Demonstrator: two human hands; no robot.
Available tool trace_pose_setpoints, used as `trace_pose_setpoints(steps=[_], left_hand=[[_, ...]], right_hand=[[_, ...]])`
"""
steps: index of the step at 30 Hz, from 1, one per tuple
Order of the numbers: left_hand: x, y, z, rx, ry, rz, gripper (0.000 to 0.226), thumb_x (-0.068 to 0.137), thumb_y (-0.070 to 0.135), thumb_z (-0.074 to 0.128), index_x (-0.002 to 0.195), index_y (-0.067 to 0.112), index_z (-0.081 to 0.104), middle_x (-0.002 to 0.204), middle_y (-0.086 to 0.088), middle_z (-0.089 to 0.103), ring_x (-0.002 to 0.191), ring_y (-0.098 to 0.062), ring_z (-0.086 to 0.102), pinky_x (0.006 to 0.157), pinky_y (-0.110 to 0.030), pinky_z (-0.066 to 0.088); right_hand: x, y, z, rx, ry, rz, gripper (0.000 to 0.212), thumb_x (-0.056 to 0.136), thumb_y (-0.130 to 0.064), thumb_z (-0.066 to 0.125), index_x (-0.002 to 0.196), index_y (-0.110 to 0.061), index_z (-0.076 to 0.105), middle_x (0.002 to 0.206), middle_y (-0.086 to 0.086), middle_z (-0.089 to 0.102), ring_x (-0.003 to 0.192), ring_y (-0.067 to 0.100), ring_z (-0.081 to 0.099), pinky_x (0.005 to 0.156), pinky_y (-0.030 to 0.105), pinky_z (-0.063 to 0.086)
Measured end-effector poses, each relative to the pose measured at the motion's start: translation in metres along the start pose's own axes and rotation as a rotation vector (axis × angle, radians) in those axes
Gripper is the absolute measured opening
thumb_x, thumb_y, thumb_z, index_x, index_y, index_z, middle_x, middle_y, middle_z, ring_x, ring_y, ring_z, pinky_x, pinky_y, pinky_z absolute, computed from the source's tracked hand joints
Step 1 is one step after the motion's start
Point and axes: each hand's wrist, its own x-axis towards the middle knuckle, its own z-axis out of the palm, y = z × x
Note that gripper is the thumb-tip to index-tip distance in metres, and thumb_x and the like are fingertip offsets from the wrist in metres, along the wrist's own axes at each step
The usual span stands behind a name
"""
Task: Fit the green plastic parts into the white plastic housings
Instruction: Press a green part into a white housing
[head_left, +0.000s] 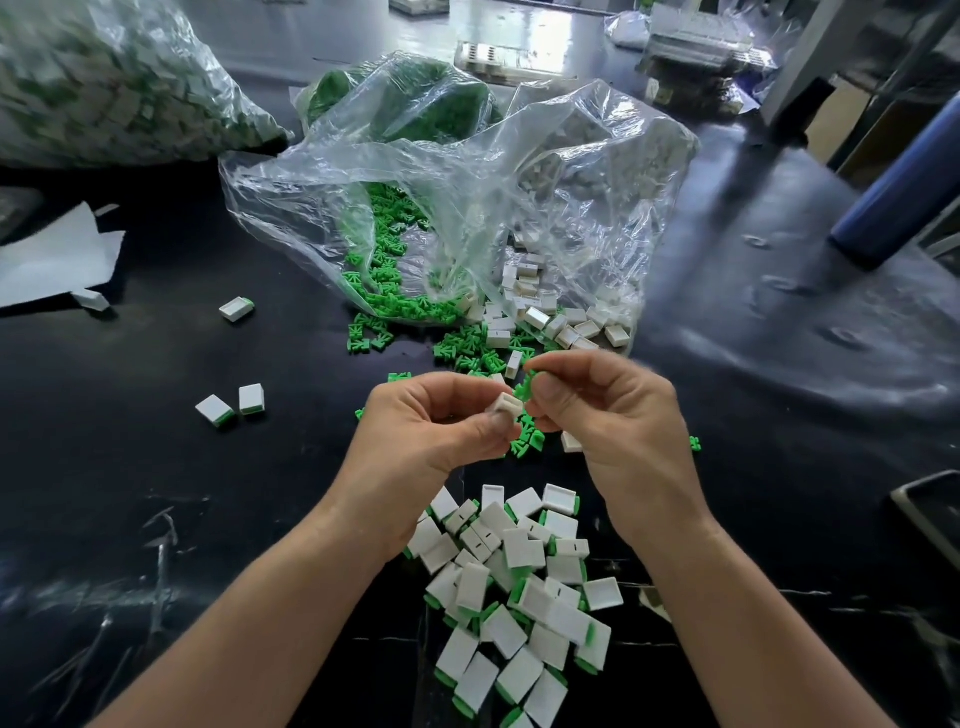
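The white housing (506, 404) is a small, boxy rectangular shell, plain white. The left hand (431, 426) grasps it between the curled thumb and fingertips, above the black table (156, 493). The green part (524, 388) is a small bright green piece with thin prongs. The right hand (618, 415) pinches it between thumb and forefinger, just beside the housing's upper right end.

The left thumb covers the near half of the housing. The right fingers hide most of the green part, and what shows is blurred, so its exact shape is hard to make out. Whether the two pieces touch cannot be told.

The housing's exposed end faces up and to the right, toward the green part; its long axis seems to run the same way. The green part stands roughly upright in the pinch.

Below the hands lies a pile of assembled pieces (519, 587), white with green ends. Beyond them, loose green parts (387, 291) and loose housings (540, 312) spill from a clear bag (467, 197).
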Motion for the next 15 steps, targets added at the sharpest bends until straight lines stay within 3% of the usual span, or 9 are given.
trace_pose_setpoints(steps=[8,15], left_hand=[[-0.0024,0.0017,0.0018,0.078,0.012,0.029,0.019,0.057,0.012,0.069,0.076,0.011,0.070,0.065,-0.003,0.070,0.060,-0.012,0.065,0.055,-0.021,0.055],[-0.0024,0.0015,0.0031,0.076,0.022,0.061,0.015,0.069,-0.005,0.068,0.079,0.005,0.069,0.068,-0.007,0.071,0.063,-0.016,0.066,0.057,-0.022,0.056]], right_hand=[[-0.0009,0.0008,0.0019,-0.041,-0.047,-0.020,0.013,0.079,-0.004,0.065,0.080,-0.016,0.068,0.066,-0.008,0.069,0.062,0.001,0.062,0.060,0.012,0.047],[-0.0017,0.0027,0.0017,-0.122,0.005,-0.012,0.017,0.080,-0.007,0.066,0.079,-0.023,0.068,0.068,-0.007,0.070,0.063,0.008,0.066,0.061,0.018,0.053]])
